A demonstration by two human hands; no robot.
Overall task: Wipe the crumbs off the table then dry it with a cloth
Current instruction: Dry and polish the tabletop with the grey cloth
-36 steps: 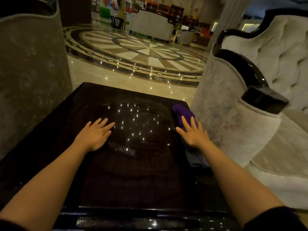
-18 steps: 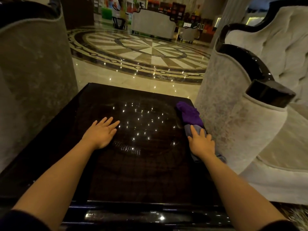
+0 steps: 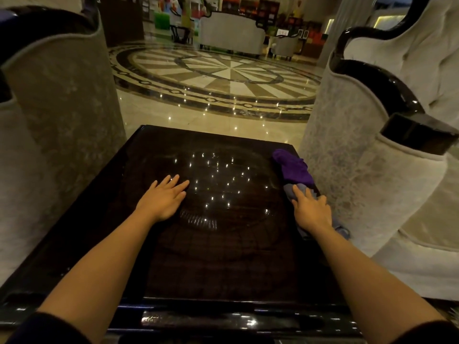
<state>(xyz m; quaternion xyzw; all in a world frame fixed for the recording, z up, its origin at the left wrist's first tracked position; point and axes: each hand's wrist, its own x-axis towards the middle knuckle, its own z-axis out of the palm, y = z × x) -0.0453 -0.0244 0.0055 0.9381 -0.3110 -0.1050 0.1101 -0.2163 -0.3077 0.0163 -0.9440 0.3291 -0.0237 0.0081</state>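
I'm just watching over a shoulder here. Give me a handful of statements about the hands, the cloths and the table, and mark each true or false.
1. The left hand lies flat on the dark table with nothing under it. True.
2. The right hand rests on a grey cloth near the table's right edge. True.
3. The purple cloth lies in the middle of the table. False: it lies at the right edge, just beyond the grey cloth.
4. The left hand holds the purple cloth. False: it is apart from both cloths.
5. A cup stands on the table. False: only cloths and hands are on it.
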